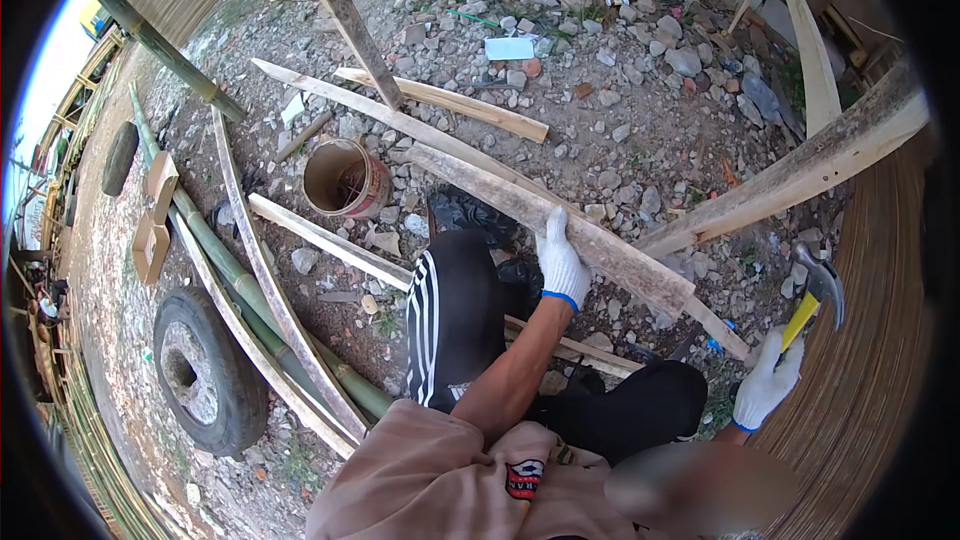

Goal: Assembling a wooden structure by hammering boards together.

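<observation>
My left hand (563, 262), in a white knit glove with a blue cuff, is closed around the edge of a rough wooden plank (625, 267). The plank lies slantwise in front of my knees, its near end toward the right. Under and beside it runs a longer, thinner wooden strip (330, 92) whose right end comes out below the plank. At the right, my gloved right hand (768, 380) grips a claw hammer (802, 320) by its yellow handle. The metal head points up, away from the plank. The fingers under the handle are partly hidden.
A bucket (375, 202) stands on stony ground, with a black plastic bag (470, 215) nearby. To the left lie bamboo poles (225, 258), wooden strips, an open cardboard box (152, 250) and a tire (240, 410). A thick timber (780, 195) slants across the right.
</observation>
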Motion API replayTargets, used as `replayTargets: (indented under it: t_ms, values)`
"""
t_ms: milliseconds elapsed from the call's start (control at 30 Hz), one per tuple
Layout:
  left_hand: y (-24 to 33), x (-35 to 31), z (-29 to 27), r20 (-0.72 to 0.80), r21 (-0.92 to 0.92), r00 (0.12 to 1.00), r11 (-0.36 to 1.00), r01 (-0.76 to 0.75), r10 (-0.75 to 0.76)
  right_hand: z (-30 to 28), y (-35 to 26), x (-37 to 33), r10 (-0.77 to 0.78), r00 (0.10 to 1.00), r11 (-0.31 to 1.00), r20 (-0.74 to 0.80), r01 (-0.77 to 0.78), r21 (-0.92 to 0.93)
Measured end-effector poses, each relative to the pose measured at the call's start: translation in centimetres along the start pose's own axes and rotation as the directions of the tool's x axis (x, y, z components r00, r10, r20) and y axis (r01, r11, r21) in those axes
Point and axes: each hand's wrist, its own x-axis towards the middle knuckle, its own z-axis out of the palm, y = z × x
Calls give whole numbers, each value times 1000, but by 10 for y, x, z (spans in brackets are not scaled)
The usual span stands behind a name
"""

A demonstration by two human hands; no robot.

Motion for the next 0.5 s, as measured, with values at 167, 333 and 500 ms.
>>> replayTargets:
  t_ms: [167,333,500]
  values:
    - [-19,-26,12,102,404,902,811,-424,420,-25,-3,7,-84,988,996,-129,82,-23]
    - [-1,-43,5,297,601,805,554,-576,514,-38,-9,7,-139,965,983,-224,162,85]
    - [14,-65,1,454,566,795,559,-606,402,-57,-36,18,-161,975,955,-150,192,224]
